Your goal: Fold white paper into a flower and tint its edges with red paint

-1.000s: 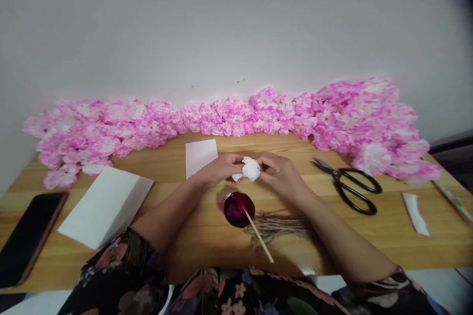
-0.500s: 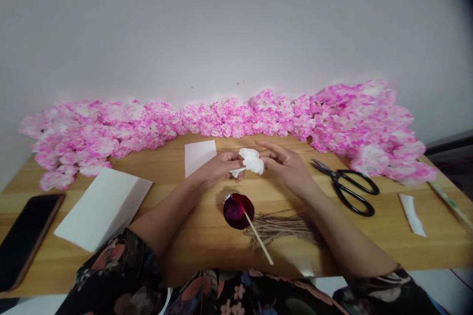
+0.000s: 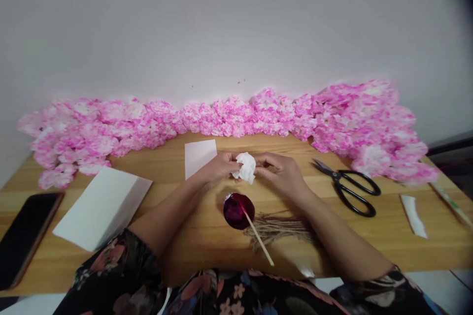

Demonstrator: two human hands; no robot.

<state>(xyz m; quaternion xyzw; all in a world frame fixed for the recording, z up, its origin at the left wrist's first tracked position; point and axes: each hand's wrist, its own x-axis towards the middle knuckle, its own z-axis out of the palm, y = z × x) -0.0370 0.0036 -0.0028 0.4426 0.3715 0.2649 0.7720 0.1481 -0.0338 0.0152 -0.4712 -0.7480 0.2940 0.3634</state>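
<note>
White tissue bloom (image 3: 246,167) sits between the 2 hands, narrow end toward the left

The left hand (image 3: 220,166) has its thumb and fingers closed on the bloom, gripping it at the narrower, lower-left end. The ruffled head lies directly to the right of that grip, facing up toward the camera. Its long axis seems to run from the left fingertips toward the right hand (image 3: 281,173), though the bunch is nearly round and the tilt is hard to judge.

The right hand's fingertips touch the head's right edge; whether they pinch it, I cannot tell. Of the 2, the left hand is nearer the narrow end, the right nearer the loose ruffles.

Just below the grip, on the wearer's side, stands a dish of dark red liquid (image 3: 233,217), with 1 stick (image 3: 263,246) leaning out of it toward the wearer. A bundle of brown strands (image 3: 283,229) lies below and right of the grip, scissors (image 3: 354,189) farther right.
</note>
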